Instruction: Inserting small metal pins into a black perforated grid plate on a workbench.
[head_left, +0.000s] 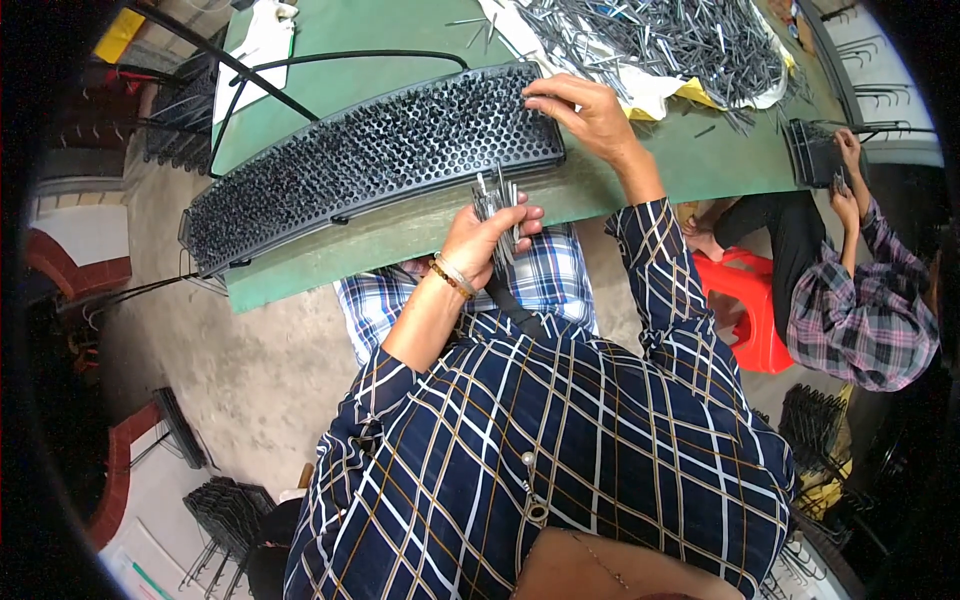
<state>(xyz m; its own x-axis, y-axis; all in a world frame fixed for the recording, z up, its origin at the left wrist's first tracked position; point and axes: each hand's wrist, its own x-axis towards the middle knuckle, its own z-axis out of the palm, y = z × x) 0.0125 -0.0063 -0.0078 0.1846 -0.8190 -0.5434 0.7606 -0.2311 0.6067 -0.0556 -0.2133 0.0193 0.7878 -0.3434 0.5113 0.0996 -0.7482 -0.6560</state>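
Note:
A long, curved black rack (370, 145) lies across the table, its top covered with rows of small round holes or cups. My left hand (478, 238) is closed round a bundle of thin grey metal pins (492, 196), just off the rack's near edge. Over the rack's right end is my right hand (592, 112), its thumb and fingertips brought together close to the holes. Whatever sits between those fingertips is too small to make out. Many holes toward the left look darker; whether pins stand in them I cannot tell.
A large heap of loose grey pins (670, 40) lies on a white and yellow sack at the back right of the green table (400, 235). Black bent rods (275, 88) rise behind the rack. At right, a co-worker (850, 300) handles another black rack (815, 150) near a red stool (755, 320).

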